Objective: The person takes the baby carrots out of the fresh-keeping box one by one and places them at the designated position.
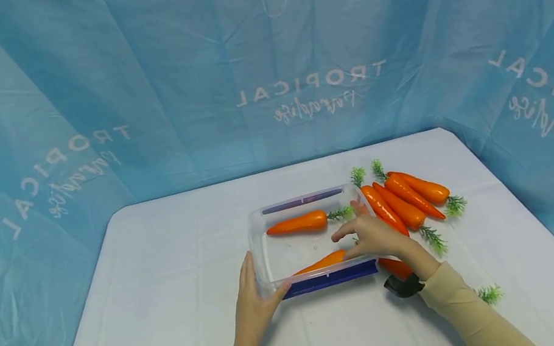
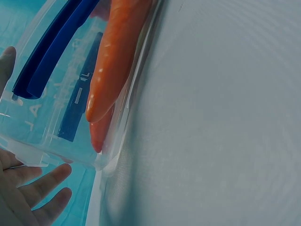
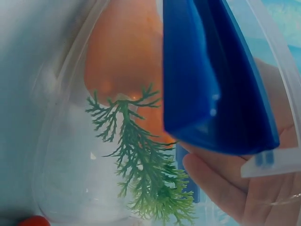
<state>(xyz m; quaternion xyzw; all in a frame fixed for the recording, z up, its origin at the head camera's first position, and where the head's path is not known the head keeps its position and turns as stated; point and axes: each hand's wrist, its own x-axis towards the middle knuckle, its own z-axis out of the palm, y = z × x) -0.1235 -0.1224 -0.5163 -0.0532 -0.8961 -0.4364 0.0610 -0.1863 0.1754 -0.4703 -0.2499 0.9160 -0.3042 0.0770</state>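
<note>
A clear plastic box [image 1: 257, 244] with blue latches stands mid-table. Inside it, one carrot [image 1: 299, 224] with a green top lies along the back; another carrot [image 1: 323, 262] lies along the front wall. My left hand [image 1: 257, 307] rests at the box's front left corner, its fingers along the left end and thumb at the front rim. In the left wrist view those fingers [image 2: 47, 186] are spread outside the end wall. My right hand [image 1: 374, 235] reaches over the box's right end, fingers loosely bent above the front carrot. Through the wall, the right wrist view shows this carrot's leafy top [image 3: 136, 155] apart from the fingers [image 3: 221, 181].
Several more carrots [image 1: 400, 207] with green tops lie in a group right of the box. Another carrot [image 1: 396, 267] is partly hidden under my right wrist, and a green top [image 1: 490, 294] shows beside the right sleeve. A blue curtain [image 1: 184, 90] hangs behind the white table [image 1: 164, 292].
</note>
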